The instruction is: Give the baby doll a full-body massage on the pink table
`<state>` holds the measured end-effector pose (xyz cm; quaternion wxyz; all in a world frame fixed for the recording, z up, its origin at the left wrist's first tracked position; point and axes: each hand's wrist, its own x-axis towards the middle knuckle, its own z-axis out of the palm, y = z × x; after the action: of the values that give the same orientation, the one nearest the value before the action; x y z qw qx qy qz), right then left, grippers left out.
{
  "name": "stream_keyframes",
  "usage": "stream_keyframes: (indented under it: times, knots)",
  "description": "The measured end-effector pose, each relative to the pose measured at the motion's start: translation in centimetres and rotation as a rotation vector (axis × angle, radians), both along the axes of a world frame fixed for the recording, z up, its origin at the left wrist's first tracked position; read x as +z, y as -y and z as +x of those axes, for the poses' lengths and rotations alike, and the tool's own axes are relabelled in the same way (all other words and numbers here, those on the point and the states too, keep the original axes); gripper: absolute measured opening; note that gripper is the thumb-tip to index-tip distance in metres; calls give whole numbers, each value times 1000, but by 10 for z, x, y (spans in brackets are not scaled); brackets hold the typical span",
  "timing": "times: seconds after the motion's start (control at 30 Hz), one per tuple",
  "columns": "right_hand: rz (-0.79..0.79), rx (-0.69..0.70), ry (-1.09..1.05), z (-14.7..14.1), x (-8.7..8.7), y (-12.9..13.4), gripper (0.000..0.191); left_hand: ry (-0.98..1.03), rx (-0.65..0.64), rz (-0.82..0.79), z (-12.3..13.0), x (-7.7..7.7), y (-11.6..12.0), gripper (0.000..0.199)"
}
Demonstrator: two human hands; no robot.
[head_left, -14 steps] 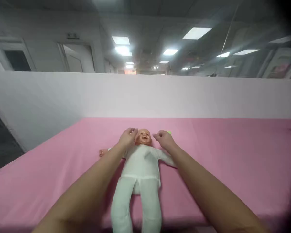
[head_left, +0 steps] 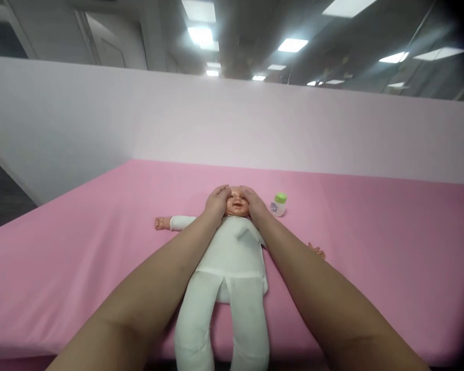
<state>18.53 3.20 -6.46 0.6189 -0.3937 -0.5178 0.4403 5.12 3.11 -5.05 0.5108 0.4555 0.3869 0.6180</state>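
Observation:
A baby doll (head_left: 232, 247) in a white outfit lies on its back, its legs toward me and its arms out to the sides. My left hand (head_left: 217, 201) rests against the left side of its head as I see it, fingers laid along the temple and forehead. Against the other side lies my right hand (head_left: 254, 202), also with fingers stretched along the head. The doll's face (head_left: 237, 203) shows between them; the sides of the head are hidden under my palms. My right forearm covers part of the doll's arm.
A pink cloth (head_left: 371, 247) covers the table. Just right of my right hand stands a small clear jar (head_left: 278, 207) with a green lid. A white low wall (head_left: 255, 129) runs along the back and left, with glass above it at the back.
Both hands have come inward from beside the doll's head and now touch its sides, with the fingers straighter. The view has tipped down, and the jar shows fully.

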Motion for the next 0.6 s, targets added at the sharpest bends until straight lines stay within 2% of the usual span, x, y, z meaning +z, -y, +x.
stream_keyframes:
  times: [0.1,0.2,0.37,0.6]
  knots:
    - [-46,3,-65,5,-1,3,54,72,-37,-45,0,0,1,45]
    - [-34,-7,-21,9,0,7,56,95,-69,-51,2,3,4,49]
    - [-6,-33,-4,13,0,8,52,45,-97,-27,2,4,7,52]
    - [-45,88,-97,18,-1,7,54,24,-72,-38,1,6,6,34]
